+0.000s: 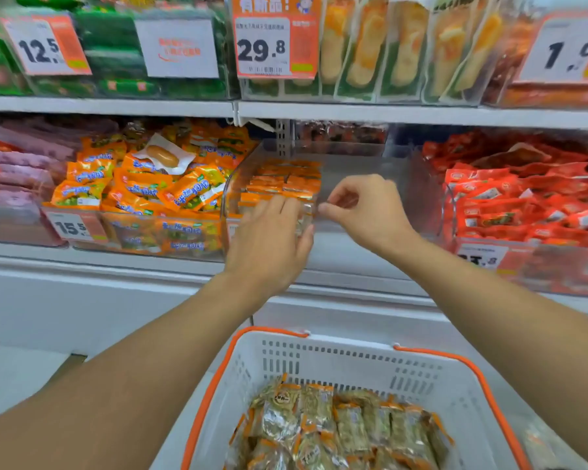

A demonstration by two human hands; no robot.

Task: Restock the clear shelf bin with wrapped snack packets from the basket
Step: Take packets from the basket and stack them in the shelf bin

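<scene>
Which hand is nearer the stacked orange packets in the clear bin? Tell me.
Left. The left hand reaches over the clear bin's front edge, fingers at the stacked orange packets. The right hand sits to their right, over the bin's bare part.

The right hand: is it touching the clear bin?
Cannot tell. In the head view the right hand hangs at the clear bin's front edge with curled fingers, but blur and the transparent wall hide any contact.

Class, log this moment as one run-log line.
left hand: placing packet in clear bin | right hand: at bin front | basket: packets remain
</scene>
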